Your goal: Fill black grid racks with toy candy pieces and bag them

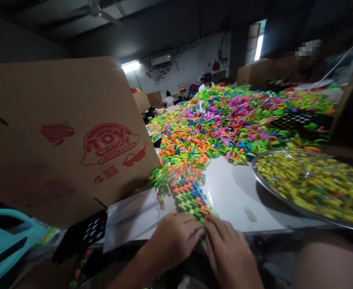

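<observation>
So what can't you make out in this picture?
All in the head view:
Near end of the colorful bundle: hidden by the left hand and right hand, so their exact grip is unclear.
What lies behind the cardboard box: hidden by its printed side.
Turquoise plastic item: cut off by the left edge.
Metal tray: cut off by the right edge.
Small print under the logo: too small to read.

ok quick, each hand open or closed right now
Left hand: fingers curled at the bagged pieces; grip can't be told.
Right hand: fingers bent there too; grip also unclear.
</observation>
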`<state>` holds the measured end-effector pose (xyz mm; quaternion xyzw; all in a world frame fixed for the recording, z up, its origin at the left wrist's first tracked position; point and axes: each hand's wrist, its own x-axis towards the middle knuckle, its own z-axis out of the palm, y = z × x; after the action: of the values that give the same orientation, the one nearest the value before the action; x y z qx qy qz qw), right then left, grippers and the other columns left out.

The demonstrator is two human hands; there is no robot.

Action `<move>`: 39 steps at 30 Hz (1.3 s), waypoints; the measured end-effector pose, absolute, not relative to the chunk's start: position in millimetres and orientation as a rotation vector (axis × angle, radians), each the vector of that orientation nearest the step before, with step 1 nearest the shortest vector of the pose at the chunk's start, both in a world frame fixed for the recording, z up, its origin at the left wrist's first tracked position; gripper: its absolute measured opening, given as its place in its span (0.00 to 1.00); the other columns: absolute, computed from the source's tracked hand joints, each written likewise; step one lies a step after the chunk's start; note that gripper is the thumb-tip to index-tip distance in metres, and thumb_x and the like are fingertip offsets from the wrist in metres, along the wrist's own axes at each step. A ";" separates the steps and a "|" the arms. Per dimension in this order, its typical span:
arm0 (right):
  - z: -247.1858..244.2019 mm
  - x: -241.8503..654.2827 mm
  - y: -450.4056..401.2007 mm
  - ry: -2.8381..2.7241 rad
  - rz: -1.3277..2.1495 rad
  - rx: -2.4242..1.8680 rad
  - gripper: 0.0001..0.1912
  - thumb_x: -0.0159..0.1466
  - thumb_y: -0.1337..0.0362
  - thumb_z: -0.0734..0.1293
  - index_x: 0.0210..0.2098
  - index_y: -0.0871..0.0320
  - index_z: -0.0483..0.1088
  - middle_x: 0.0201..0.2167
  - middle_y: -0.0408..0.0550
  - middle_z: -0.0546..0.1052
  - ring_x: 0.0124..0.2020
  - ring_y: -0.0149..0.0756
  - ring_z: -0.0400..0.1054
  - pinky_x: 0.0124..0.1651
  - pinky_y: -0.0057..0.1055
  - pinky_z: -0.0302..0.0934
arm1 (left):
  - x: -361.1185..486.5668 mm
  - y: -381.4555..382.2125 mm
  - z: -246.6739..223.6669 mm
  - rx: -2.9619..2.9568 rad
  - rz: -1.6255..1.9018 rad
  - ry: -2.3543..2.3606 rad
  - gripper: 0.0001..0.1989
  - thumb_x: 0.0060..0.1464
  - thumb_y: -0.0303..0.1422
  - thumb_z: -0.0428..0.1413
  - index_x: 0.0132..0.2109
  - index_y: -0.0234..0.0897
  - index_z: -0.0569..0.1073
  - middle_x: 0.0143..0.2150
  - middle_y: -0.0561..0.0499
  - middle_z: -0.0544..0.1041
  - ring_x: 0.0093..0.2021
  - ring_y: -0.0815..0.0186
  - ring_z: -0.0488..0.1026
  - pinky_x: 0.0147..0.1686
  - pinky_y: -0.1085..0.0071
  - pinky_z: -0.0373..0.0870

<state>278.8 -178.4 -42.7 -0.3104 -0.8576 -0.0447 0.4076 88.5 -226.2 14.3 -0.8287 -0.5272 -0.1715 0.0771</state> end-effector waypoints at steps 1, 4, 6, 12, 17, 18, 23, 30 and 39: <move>-43.7 278.9 -178.6 -2.168 -0.102 -0.754 0.16 0.77 0.73 0.55 0.56 0.57 0.70 0.50 0.53 0.81 0.46 0.47 0.76 0.45 0.42 0.68 | 88.6 -233.4 10.4 -2.440 -0.541 -1.632 0.12 0.75 0.30 0.52 0.42 0.40 0.78 0.37 0.52 0.82 0.38 0.64 0.80 0.41 0.67 0.73; -48.3 282.2 -178.6 -2.202 -0.100 -0.710 0.16 0.77 0.75 0.55 0.55 0.59 0.71 0.49 0.53 0.81 0.47 0.46 0.75 0.47 0.41 0.67 | 90.1 -251.8 -4.8 -2.280 -0.625 -1.741 0.15 0.75 0.26 0.49 0.42 0.40 0.78 0.38 0.50 0.82 0.39 0.63 0.80 0.43 0.67 0.74; -49.0 286.0 -178.9 -2.211 -0.133 -0.708 0.18 0.77 0.76 0.55 0.56 0.60 0.72 0.50 0.53 0.81 0.50 0.47 0.74 0.48 0.41 0.65 | 92.5 -259.0 -12.2 -2.202 -0.685 -1.760 0.15 0.75 0.25 0.48 0.40 0.40 0.76 0.37 0.50 0.81 0.38 0.63 0.79 0.42 0.67 0.75; -29.5 296.0 -176.1 -2.233 -0.191 -0.629 0.15 0.80 0.68 0.59 0.57 0.54 0.76 0.55 0.49 0.82 0.58 0.53 0.70 0.60 0.50 0.56 | 101.4 -259.7 -11.4 -2.156 -0.689 -1.743 0.13 0.73 0.22 0.46 0.41 0.41 0.70 0.35 0.52 0.78 0.34 0.59 0.77 0.36 0.63 0.74; -18.5 302.9 -162.9 -2.258 -0.063 -0.480 0.17 0.80 0.70 0.57 0.56 0.54 0.77 0.52 0.46 0.84 0.54 0.46 0.71 0.60 0.44 0.56 | 99.7 -258.0 -7.8 -2.281 -0.837 -1.853 0.11 0.74 0.25 0.48 0.44 0.42 0.71 0.38 0.52 0.79 0.37 0.62 0.79 0.37 0.68 0.77; -19.2 304.6 -160.5 -2.256 0.003 -0.478 0.16 0.81 0.69 0.58 0.56 0.54 0.77 0.52 0.45 0.83 0.54 0.45 0.71 0.59 0.42 0.57 | 98.1 -258.7 -6.8 -2.313 -0.875 -1.901 0.10 0.75 0.26 0.49 0.44 0.42 0.73 0.39 0.52 0.80 0.38 0.63 0.80 0.37 0.70 0.77; -33.0 306.5 -159.6 -2.222 0.232 -0.504 0.16 0.84 0.67 0.56 0.48 0.54 0.75 0.45 0.43 0.82 0.48 0.42 0.72 0.56 0.40 0.58 | 95.6 -263.5 2.1 -2.329 -0.828 -1.946 0.11 0.75 0.31 0.52 0.45 0.44 0.78 0.37 0.51 0.78 0.36 0.64 0.78 0.34 0.72 0.76; -35.5 294.9 -166.9 -2.149 0.443 -0.587 0.14 0.81 0.67 0.60 0.40 0.53 0.71 0.38 0.44 0.78 0.41 0.43 0.73 0.47 0.40 0.66 | 106.6 -264.6 12.1 -2.198 -0.590 -1.828 0.14 0.75 0.29 0.50 0.56 0.45 0.78 0.39 0.49 0.81 0.35 0.63 0.80 0.33 0.69 0.77; -35.9 306.4 -159.7 -2.178 0.415 -0.632 0.18 0.77 0.75 0.56 0.57 0.52 0.70 0.46 0.51 0.81 0.45 0.43 0.79 0.46 0.32 0.76 | 72.0 -282.5 -5.5 -1.794 -0.449 -2.014 0.16 0.73 0.32 0.49 0.44 0.46 0.82 0.40 0.53 0.84 0.31 0.64 0.84 0.25 0.72 0.74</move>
<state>306.4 -159.7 -35.9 -0.2506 -0.8633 0.1644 0.4061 72.0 -282.5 -5.5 -0.6427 -0.7212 -0.1607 0.2023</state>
